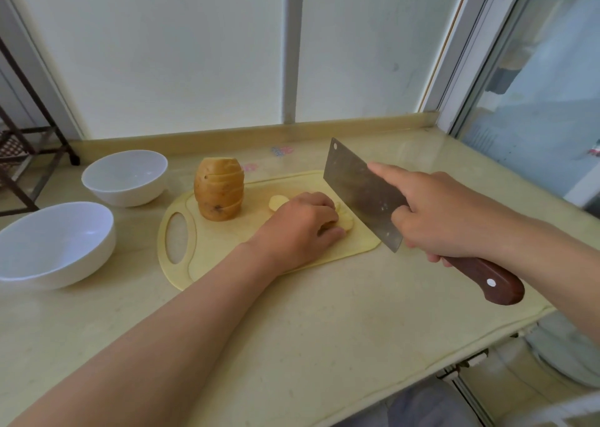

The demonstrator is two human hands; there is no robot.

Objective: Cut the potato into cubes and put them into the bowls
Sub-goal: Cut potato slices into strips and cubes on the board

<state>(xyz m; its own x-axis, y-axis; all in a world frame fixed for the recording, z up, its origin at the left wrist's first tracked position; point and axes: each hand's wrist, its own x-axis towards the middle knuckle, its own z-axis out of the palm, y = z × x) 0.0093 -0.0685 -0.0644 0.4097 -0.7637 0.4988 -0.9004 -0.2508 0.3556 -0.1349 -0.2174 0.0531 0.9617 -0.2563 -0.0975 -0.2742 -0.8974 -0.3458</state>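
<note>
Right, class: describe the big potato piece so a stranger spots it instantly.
On the counter lies a yellow cutting board. At its handle end stands the big potato piece: tall and brown-skinned, unlike the flat pale slices by the left hand.

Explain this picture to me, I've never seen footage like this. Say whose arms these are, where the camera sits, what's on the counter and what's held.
There is no machine here: the arms belong to a person, and one camera worn on their head looks forward and down. The right hand grips a cleaver by its wooden handle, forefinger laid along the blade. The left hand curls over pale slices on a yellow board. A potato with cut lines in it stands on end on the board. Two white bowls sit left of the board on the counter, and no potato shows in them.
</note>
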